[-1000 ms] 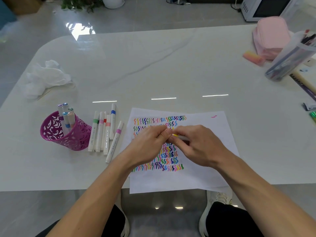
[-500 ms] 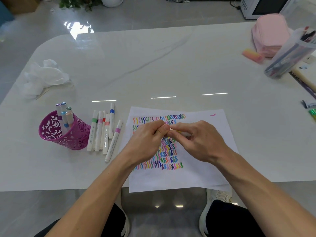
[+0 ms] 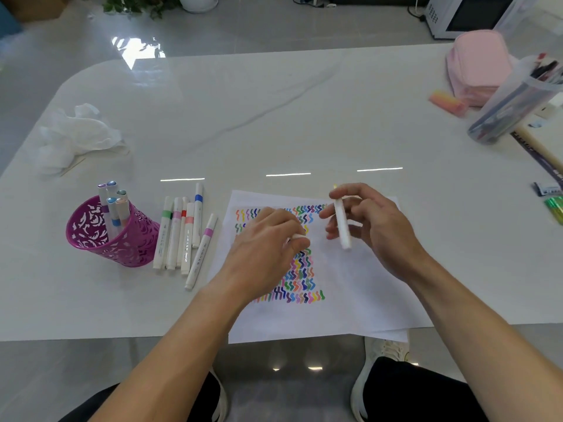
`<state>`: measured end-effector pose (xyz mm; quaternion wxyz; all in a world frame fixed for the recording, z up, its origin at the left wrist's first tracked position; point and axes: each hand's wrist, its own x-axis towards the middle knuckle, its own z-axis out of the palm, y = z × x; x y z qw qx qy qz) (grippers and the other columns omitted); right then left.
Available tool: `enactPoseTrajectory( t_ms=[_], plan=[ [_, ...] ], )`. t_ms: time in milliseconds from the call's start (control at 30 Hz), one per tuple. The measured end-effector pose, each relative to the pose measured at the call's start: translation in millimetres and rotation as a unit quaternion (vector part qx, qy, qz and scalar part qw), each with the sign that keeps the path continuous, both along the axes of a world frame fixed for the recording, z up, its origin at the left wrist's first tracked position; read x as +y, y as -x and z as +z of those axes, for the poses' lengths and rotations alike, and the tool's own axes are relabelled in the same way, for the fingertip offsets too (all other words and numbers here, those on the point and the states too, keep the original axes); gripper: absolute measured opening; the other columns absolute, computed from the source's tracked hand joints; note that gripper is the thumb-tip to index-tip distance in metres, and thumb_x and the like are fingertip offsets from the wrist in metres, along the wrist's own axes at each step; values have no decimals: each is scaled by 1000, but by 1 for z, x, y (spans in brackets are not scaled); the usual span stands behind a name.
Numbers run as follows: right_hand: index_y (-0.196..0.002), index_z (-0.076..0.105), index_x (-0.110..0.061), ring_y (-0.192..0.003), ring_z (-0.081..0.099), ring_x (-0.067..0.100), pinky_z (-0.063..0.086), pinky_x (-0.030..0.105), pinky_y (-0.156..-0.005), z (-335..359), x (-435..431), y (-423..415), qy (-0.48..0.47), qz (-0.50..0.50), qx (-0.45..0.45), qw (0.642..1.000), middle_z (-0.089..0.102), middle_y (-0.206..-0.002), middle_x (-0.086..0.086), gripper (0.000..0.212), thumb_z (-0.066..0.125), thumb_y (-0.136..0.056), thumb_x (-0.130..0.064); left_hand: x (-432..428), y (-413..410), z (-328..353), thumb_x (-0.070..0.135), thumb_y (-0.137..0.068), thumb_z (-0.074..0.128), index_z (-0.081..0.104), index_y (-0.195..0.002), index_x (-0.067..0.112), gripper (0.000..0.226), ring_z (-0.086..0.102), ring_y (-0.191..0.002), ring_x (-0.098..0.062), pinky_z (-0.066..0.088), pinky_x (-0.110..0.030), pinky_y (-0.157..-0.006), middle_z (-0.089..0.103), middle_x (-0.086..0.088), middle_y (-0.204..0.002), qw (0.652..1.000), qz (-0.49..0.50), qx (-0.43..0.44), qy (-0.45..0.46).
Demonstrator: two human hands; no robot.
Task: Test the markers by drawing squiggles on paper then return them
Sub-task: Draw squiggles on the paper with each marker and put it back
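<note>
Hands parted since half a second ago: then both met on one marker over the sheet, now the right hand (image 3: 377,229) has swung up and right with the marker (image 3: 341,226), and the left hand (image 3: 268,248) stays lower, fingers curled on a small white cap (image 3: 297,236).

Right hand: thumb and fingers pinched on the white barrel, which stands near upright, yellowish tip at the top; remaining fingers loose. It hovers above the upper right part of the paper (image 3: 359,284).

Left hand: closed round the cap, only its pale end showing; over the rows of coloured squiggles (image 3: 300,278).

Paper: lower edge overhangs the near table (image 3: 274,117) edge. Right half of the sheet bare, no marks below the right hand.

Left of the sheet: loose markers (image 3: 182,236) lying side by side, the nearest one slanted and almost touching the paper's left edge. Beyond them, a magenta cut-out cup (image 3: 103,236) with several markers standing in it.

Crumpled white tissue (image 3: 76,135) far left, near the table's rounded corner. Pink pouch (image 3: 478,65) and clear tub of pens (image 3: 511,108) far right. Wide bare table behind the paper.
</note>
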<state>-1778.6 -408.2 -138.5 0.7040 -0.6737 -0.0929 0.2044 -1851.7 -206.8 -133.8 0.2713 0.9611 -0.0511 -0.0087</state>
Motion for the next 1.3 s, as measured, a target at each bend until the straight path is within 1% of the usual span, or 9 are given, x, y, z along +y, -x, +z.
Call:
enactPoseTrajectory(
  t_ms=[100, 233, 267, 367, 433, 533, 600, 733, 1300],
  plan=[
    [-111, 68, -17, -79, 72, 29, 61, 35, -75, -6, 1, 0, 32, -10, -37, 999, 76, -92, 14, 31, 56, -84, -6, 0, 0, -1, 38, -100, 57, 73, -110, 22, 24, 48, -121, -8, 37, -23, -102, 64, 15, -123, 1000, -19, 5, -23],
    [-103, 66, -19, -61, 59, 18, 52, 27, -58, -14, 8, 2, 80, -33, -71, 994, 64, -73, 3, 14, 75, -92, -20, 1, 2, -5, 43, -100, 55, 71, -119, 24, 31, 46, -125, -7, 36, -24, -105, 62, 15, -129, 998, -37, 12, -57],
    [-97, 66, -18, -60, 57, 16, 49, 24, -56, -14, 9, 2, 87, -39, -69, 993, 62, -72, 0, 11, 73, -94, -26, 2, 2, -6, 44, -101, 54, 70, -121, 24, 33, 46, -127, -7, 37, -24, -106, 62, 15, -131, 997, -39, 15, -60],
    [-80, 68, -18, -56, 54, 14, 42, 19, -51, -15, 13, 4, 107, -52, -64, 991, 61, -65, -5, 26, 56, -96, -34, 4, 2, -8, 44, -101, 53, 70, -122, 24, 34, 44, -129, -5, 38, -24, -106, 60, 16, -134, 997, -43, 22, -58],
    [-84, 72, -23, -54, 56, 15, 41, 20, -49, -17, 15, 6, 114, -50, -62, 990, 64, -64, 2, 28, 50, -98, -32, 6, 2, -9, 44, -101, 52, 71, -120, 25, 33, 43, -129, -4, 37, -23, -105, 59, 17, -135, 997, -43, 27, -54],
    [-101, 64, -23, -53, 59, 18, 46, 27, -48, -23, 18, 9, 96, -52, -59, 992, 69, -66, 9, 9, 58, -97, -20, 6, 2, -10, 45, -101, 52, 71, -119, 26, 33, 43, -129, -4, 37, -23, -104, 59, 17, -135, 997, -43, 32, -51],
    [-98, 56, -19, -53, 60, 18, 48, 28, -48, -26, 20, 10, 79, -73, -52, 993, 69, -66, 7, 13, 65, -89, -19, 6, 1, -10, 45, -101, 52, 71, -120, 26, 33, 43, -130, -4, 38, -24, -105, 59, 17, -136, 997, -42, 35, -49],
    [-86, 56, -14, -54, 66, 20, 51, 28, -48, -30, 21, 11, 84, -112, -42, 989, 71, -67, 5, 16, 69, -80, -21, 7, 0, -10, 45, -101, 52, 72, -120, 26, 33, 43, -130, -3, 37, -24, -106, 59, 17, -136, 997, -41, 41, -46],
    [-83, 57, -13, -57, 71, 25, 55, 30, -51, -34, 22, 11, 121, -124, -43, 984, 72, -71, 11, 21, 77, -86, -18, 6, -2, -10, 45, -100, 55, 71, -120, 27, 32, 43, -131, -2, 41, -29, -108, 59, 19, -136, 997, -26, 59, -35]
  ],
)
